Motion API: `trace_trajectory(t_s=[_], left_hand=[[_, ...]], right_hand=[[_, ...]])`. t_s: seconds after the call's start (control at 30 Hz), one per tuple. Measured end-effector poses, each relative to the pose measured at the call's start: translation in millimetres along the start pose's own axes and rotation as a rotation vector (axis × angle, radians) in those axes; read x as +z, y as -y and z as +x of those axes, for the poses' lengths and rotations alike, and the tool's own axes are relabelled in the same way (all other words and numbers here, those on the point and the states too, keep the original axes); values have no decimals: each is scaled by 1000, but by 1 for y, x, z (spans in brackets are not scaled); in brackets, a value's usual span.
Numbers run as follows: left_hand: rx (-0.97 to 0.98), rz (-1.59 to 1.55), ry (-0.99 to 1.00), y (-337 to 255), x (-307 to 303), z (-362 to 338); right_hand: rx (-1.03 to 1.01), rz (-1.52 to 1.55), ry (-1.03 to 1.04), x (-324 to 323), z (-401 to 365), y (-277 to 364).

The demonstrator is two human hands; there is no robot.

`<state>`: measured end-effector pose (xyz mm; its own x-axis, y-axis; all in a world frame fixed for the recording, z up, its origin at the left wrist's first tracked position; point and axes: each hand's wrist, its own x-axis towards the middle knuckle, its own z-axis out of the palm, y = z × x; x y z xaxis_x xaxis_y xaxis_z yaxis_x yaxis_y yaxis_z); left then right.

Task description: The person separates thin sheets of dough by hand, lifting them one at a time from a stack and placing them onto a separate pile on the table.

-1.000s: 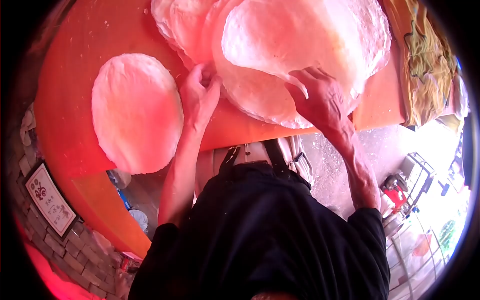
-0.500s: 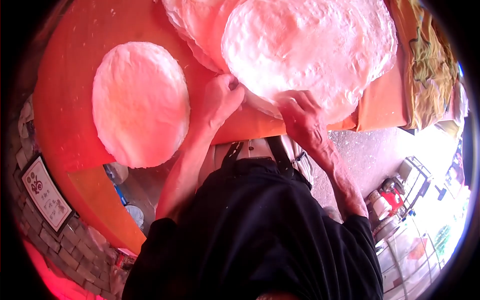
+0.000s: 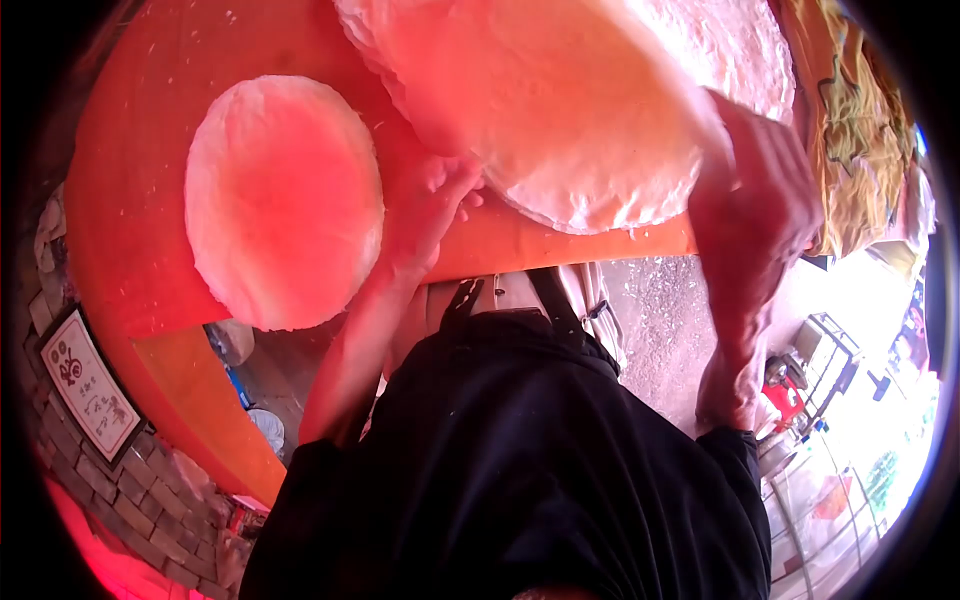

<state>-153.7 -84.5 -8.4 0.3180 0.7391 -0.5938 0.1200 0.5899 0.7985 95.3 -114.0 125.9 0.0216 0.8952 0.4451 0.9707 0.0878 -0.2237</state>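
My right hand (image 3: 755,180) is closed on the right edge of a thin round sheet (image 3: 560,90), which is lifted and blurred by motion. Under it lies a stack of similar pale sheets (image 3: 600,205) near the table's front edge. My left hand (image 3: 452,195) is beside the stack's left edge with its fingers apart, and nothing shows in it. Further left, a single oval sheet (image 3: 285,205) lies flat, its lower edge reaching past the orange table surface (image 3: 130,220).
A crumpled yellow-brown cloth (image 3: 860,130) lies at the table's right end. A framed sign (image 3: 90,385) stands by bricks at lower left. Beyond the table at right are a metal rack (image 3: 830,360) and a red object (image 3: 783,400).
My right hand has moved right and up, raising the top sheet's edge. My left hand's fingers have opened beside the stack.
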Motion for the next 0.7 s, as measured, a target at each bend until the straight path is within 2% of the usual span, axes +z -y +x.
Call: trace_trajectory(t_s=[0.03, 0.1, 0.17, 0.2, 0.4, 0.53, 0.63, 0.7], left_hand=[[-12, -27, -39, 5, 1, -1], [-33, -85, -128, 12, 0, -2], [-90, -295, -46, 16, -2, 0], [-121, -401, -5, 18, -2, 0], [-137, -550, 51, 25, 11, -2], [-96, -524, 195, 38, 17, 4], [12, -485, 154, 35, 21, 3], [36, -535, 183, 29, 25, 5]], right_hand=[[-18, 89, 16, 4, -4, 7], [-10, 117, 181, 44, -26, 18], [91, 220, 366, 99, -62, 8], [81, 274, 341, 110, -66, 9], [92, 222, 311, 101, -80, -5], [137, 259, 417, 98, -66, 3], [86, 362, 296, 113, -75, 7], [114, 425, 302, 107, -77, 5]])
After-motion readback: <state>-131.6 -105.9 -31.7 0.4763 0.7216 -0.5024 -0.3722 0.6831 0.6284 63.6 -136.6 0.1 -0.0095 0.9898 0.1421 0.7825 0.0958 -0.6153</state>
